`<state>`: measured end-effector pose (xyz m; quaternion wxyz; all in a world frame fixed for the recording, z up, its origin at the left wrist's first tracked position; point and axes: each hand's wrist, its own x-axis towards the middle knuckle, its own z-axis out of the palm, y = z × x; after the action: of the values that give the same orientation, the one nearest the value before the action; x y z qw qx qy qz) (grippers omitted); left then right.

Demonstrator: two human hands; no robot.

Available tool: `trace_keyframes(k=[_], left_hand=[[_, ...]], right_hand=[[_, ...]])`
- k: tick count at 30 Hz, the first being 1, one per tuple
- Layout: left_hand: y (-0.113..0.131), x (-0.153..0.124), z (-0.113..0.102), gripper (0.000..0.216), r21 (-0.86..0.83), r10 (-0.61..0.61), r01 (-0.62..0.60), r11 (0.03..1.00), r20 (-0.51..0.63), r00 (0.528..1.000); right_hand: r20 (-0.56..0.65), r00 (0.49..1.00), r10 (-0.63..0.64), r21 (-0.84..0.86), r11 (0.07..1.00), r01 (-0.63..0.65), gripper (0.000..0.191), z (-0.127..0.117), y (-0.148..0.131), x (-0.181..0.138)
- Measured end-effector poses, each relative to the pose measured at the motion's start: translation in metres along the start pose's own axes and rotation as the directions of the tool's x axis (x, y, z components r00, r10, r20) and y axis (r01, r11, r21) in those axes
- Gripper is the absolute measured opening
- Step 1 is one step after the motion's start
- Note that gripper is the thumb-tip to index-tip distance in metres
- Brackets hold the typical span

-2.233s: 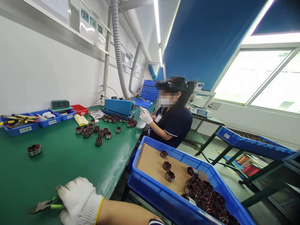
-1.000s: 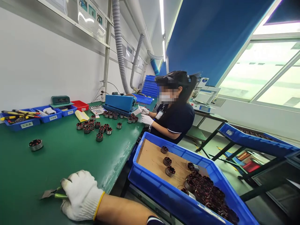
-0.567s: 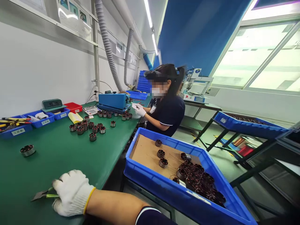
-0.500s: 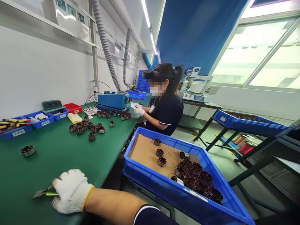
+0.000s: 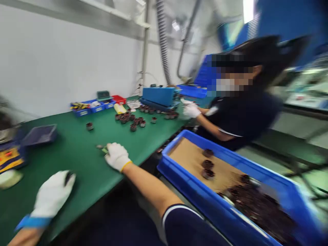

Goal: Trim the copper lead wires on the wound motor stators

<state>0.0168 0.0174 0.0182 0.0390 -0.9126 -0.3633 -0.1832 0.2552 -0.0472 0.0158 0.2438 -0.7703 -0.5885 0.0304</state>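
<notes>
My right hand point(image 5: 117, 156), in a white knit glove with a yellow cuff, is closed around green-handled pliers point(image 5: 104, 149) over the green bench top point(image 5: 84, 155). The pliers' jaws point left and are blurred. Lower left, my left hand point(image 5: 53, 193), in a white glove with a blue wristband, rests near the bench's front edge. Its fingers are curled, with something dark and blurred at the fingertips. A single wound motor stator point(image 5: 89, 126) stands beyond my hands. Further back is a group of several stators point(image 5: 125, 118).
A blue crate point(image 5: 189, 181) with cardboard and many stators stands at the right. A co-worker point(image 5: 246, 106) in white gloves sits beside a blue machine point(image 5: 159, 96). Small blue bins point(image 5: 97, 108) line the wall. At the left are a dark tray point(image 5: 40, 135) and a yellow-and-blue object point(image 5: 10, 159).
My view has swung left and blurred. My left hand, the dark tray and the yellow-and-blue object have come into view. My right hand still holds the pliers.
</notes>
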Motion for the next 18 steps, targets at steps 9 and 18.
trace_keyframes(k=[9,18], left_hand=[[-0.021,-0.014,0.027,0.028,0.137,-0.151,0.144,0.980,0.044,0.987],[-0.018,-0.016,0.028,0.025,0.065,-0.155,0.151,0.986,0.062,0.986]], right_hand=[[0.174,0.970,0.168,0.545,0.805,-0.237,0.070,0.013,0.002,0.001],[0.759,0.573,-0.308,0.650,0.340,-0.679,0.050,0.006,-0.033,-0.044]])
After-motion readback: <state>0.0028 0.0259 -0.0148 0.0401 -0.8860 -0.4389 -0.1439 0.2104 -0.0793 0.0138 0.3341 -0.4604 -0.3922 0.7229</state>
